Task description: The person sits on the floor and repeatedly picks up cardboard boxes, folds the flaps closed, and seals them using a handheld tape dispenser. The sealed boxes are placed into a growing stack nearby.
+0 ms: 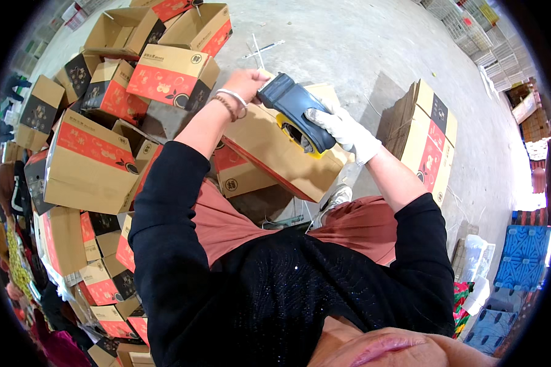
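Observation:
My right hand (pixel 342 128), in a white glove, is closed around a dark tape dispenser (pixel 294 105) with a yellow rim around its round opening. My bare left hand (pixel 245 87), with a bangle and a beaded bracelet at the wrist, has its fingers at the dispenser's far left end. They seem to pinch the tape end there, though the tape itself is hard to make out. Under the dispenser lies a cardboard box (pixel 280 149), its plain brown face up and a red printed side facing me.
Many printed cardboard boxes (pixel 92 160) are piled at the left, some with open tops. A stack of flattened cartons (pixel 424 137) stands at the right. Plastic crates (pixel 477 41) are at the upper right, and a blue plastic pallet (pixel 523 257) is at the lower right.

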